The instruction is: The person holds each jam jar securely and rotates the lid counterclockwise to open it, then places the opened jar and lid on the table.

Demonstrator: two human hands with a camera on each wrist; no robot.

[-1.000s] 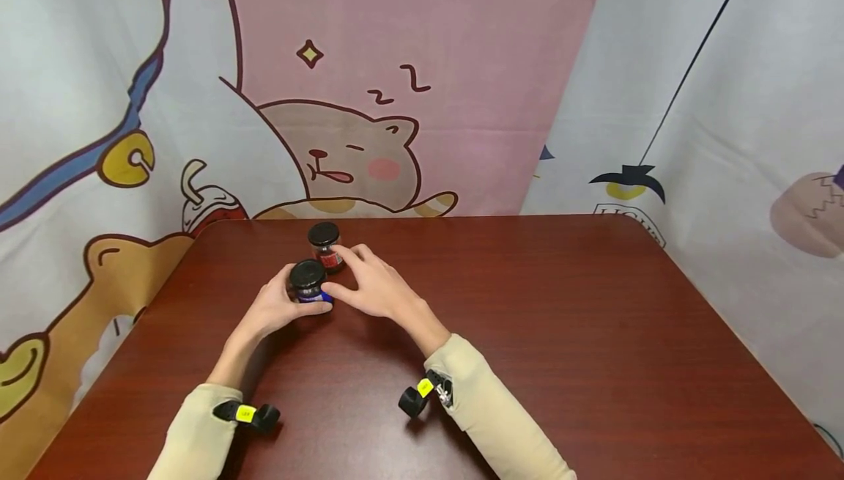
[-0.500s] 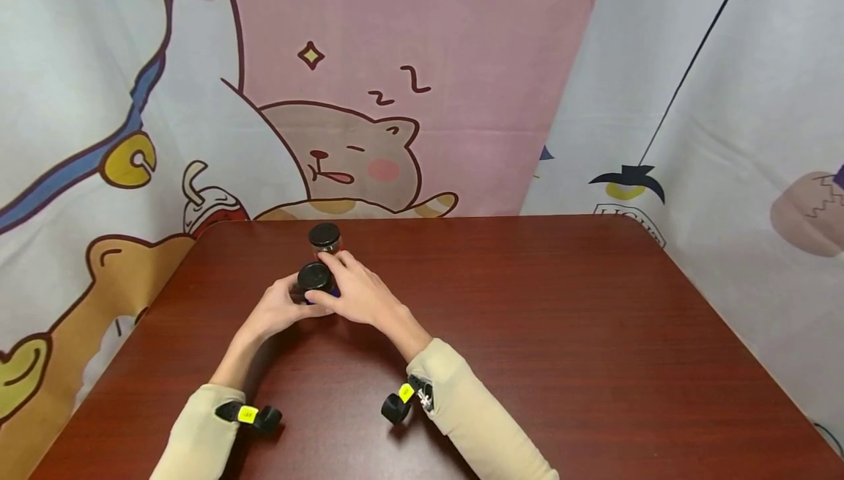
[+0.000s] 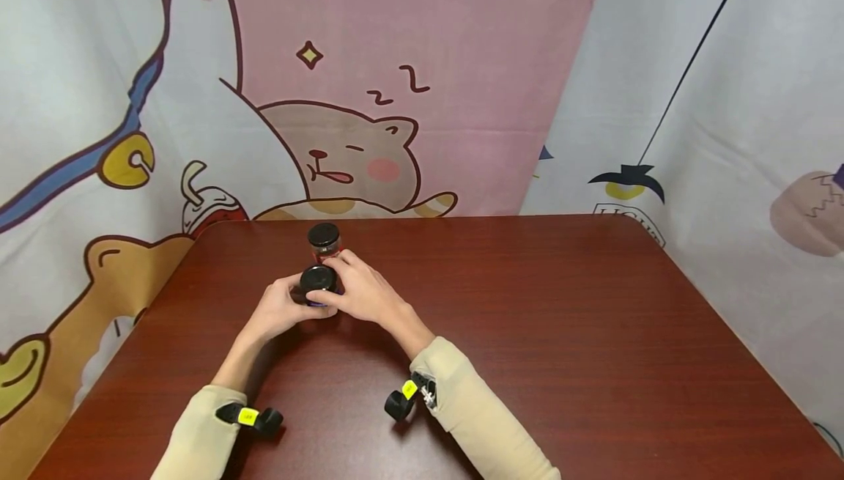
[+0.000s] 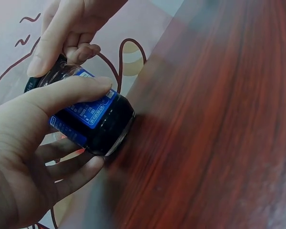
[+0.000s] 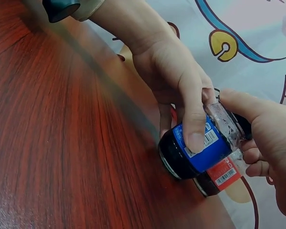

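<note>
A blue-label glass jar with a black lid stands on the red-brown table, left of centre. My left hand grips its body, thumb across the label. My right hand curls over the lid from the right, with its fingertips on the rim. The right wrist view shows the blue-label jar between both hands, its base against the wood. A second jar with a red label and black lid stands just behind, touching or nearly touching the first; the red label peeks out beneath it.
Cartoon-printed fabric hangs around the table's far and side edges. Both cream sleeves carry black wrist mounts. The wide right half of the table holds nothing else.
My right hand has left the red-label jar and closed over the blue-label jar's lid. The blue-label jar has shifted slightly toward the far jar. My left hand keeps its grip.
</note>
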